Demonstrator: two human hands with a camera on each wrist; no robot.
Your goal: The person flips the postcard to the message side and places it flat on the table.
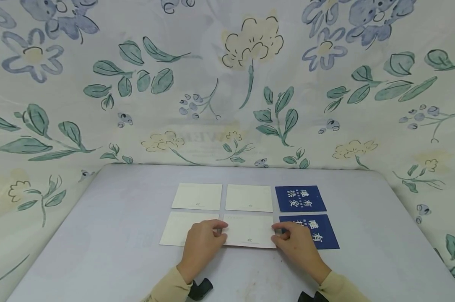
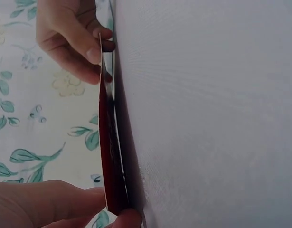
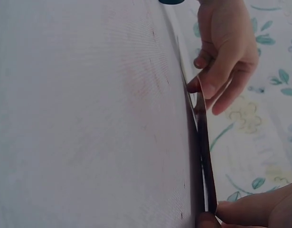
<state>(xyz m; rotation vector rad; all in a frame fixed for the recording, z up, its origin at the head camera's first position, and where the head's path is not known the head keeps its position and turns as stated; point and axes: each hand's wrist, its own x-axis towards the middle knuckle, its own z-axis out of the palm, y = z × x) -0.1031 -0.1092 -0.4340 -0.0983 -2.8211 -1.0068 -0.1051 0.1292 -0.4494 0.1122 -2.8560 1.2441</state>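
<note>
A cream card (image 1: 249, 230) in the front row's middle is pinched at its two short sides. My left hand (image 1: 204, 243) grips its left side between thumb and fingers, overlapping the front-left cream card (image 1: 170, 228). On the right side, my right hand (image 1: 297, 241) pinches the edge and partly covers the front blue card (image 1: 327, 233). Seen from the left wrist, the held card (image 2: 110, 152) is slightly bowed and shows a dark red underside, close over the white tabletop. The right wrist view shows the same card (image 3: 206, 156) edge-on between both hands.
Behind it lie two more cream cards (image 1: 197, 196) and a second blue card (image 1: 300, 198) with white lettering. All rest on a white table (image 1: 110, 235). A floral cloth (image 1: 212, 84) hangs behind the table. Black wrist straps (image 1: 201, 289) show at the sleeves.
</note>
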